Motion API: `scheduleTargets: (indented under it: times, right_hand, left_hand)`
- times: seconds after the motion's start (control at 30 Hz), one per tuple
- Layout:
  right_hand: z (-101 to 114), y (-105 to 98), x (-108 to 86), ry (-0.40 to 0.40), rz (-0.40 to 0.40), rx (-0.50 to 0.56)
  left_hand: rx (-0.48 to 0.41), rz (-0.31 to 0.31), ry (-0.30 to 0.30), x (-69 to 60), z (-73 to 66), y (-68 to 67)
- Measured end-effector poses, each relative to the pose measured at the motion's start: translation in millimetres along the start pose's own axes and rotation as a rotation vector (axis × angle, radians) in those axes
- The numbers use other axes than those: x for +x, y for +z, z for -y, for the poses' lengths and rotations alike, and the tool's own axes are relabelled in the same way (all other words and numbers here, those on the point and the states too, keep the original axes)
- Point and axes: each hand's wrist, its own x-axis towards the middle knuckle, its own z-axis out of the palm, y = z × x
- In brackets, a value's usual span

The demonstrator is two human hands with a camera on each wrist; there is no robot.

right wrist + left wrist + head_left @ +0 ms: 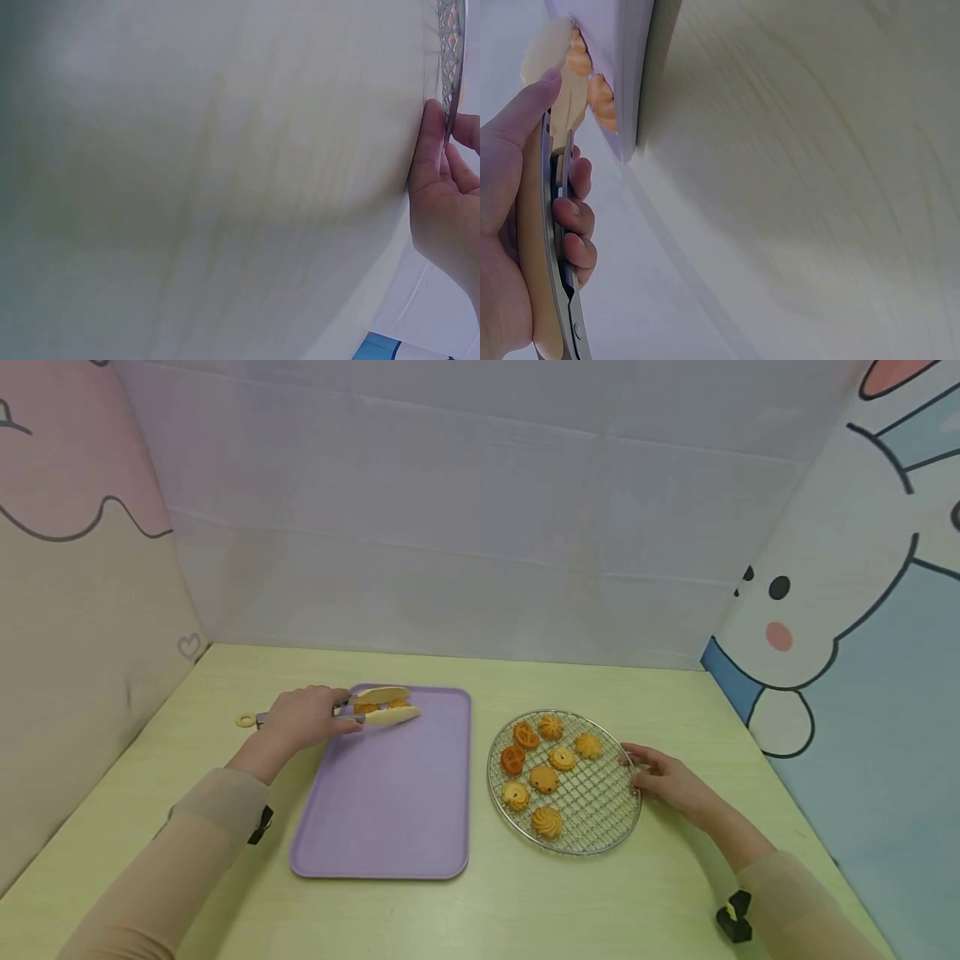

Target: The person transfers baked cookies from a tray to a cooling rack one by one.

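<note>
My left hand (303,718) grips a pair of tongs (540,255) with cream tips, over the far left corner of a lilac tray (397,793). Orange-brown cookies (367,707) show between the tong tips; whether they are pinched or lie on the tray I cannot tell. In the left wrist view, two ridged cookies (601,101) sit by the tips at the tray's surface. On the right, my right hand (671,785) pinches the rim of a round wire rack (600,814), thumb on one side and fingers on the other. Several cookies (543,779) lie on the rack, mostly on its left half.
The tray and rack stand side by side on a pale yellow-green table (480,918), with a narrow strip between them. A white sheet (465,527) hangs behind the table's back edge. Walls with cartoon drawings (795,610) close in both sides.
</note>
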Motion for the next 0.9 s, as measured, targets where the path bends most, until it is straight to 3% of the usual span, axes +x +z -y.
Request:
scheduleTargets:
  times: [0.4,0.9]
  right_hand:
    - [5.6,-0.7,-4.7,-0.004,0.02,0.039]
    - [5.7,-1.5,-4.9,-0.008,0.025,0.03]
  left_hand:
    - [0.002,-0.032,0.006,-7.2,-3.9,-15.6]
    - [-0.002,-0.09,0.02,-15.3,-23.8,-35.6]
